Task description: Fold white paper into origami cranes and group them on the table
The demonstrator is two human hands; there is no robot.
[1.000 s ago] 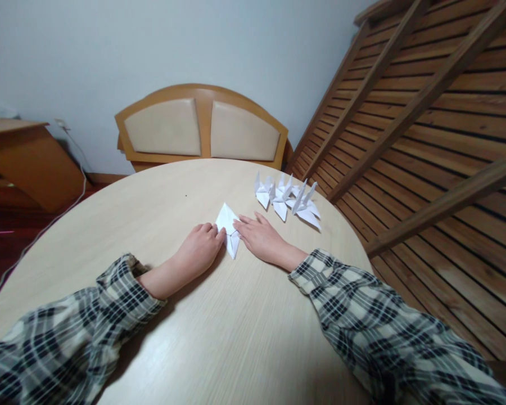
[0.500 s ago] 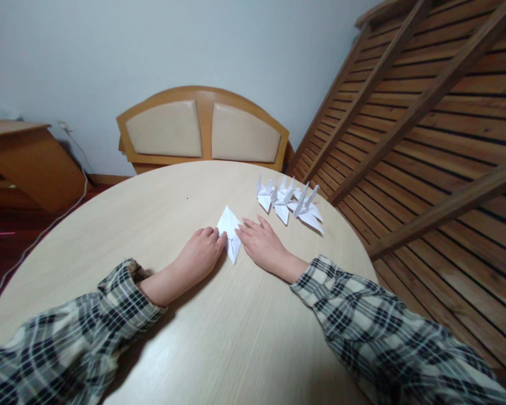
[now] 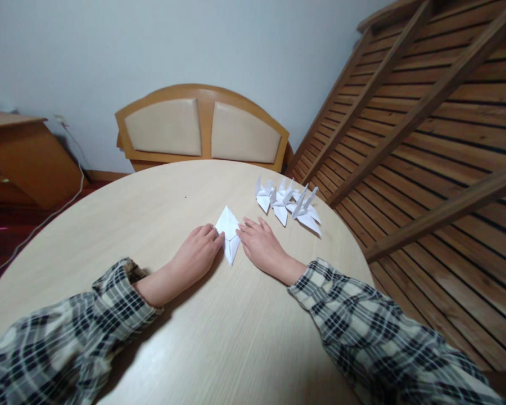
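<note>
A white folded paper (image 3: pixel 229 223), kite-shaped with a crease across it, lies on the table between my hands. Its wide point faces away from me and a narrow split point faces toward me. My left hand (image 3: pixel 199 247) pinches the left edge, thumb on top, the other fingers curled beside it. At the right edge, my right hand (image 3: pixel 261 246) has its thumb and forefinger on the paper, with its other fingers stretched over the tabletop. Both hands partly cover the side corners. Beyond my right hand stand several white paper cranes (image 3: pixel 280 205), grouped together.
The round pale wooden table (image 3: pixel 236 337) fills the foreground. Behind it rises a headboard (image 3: pixel 204 124) with cream panels. A slatted wooden frame (image 3: pixel 425 152) leans along the right side. On the left are a brown desk (image 3: pixel 29 149) and a white cable (image 3: pixel 46 219).
The view has shifted very slightly. Both hands stay at the edges of the folded paper, and its shape looks the same. The paper cranes have not moved.
</note>
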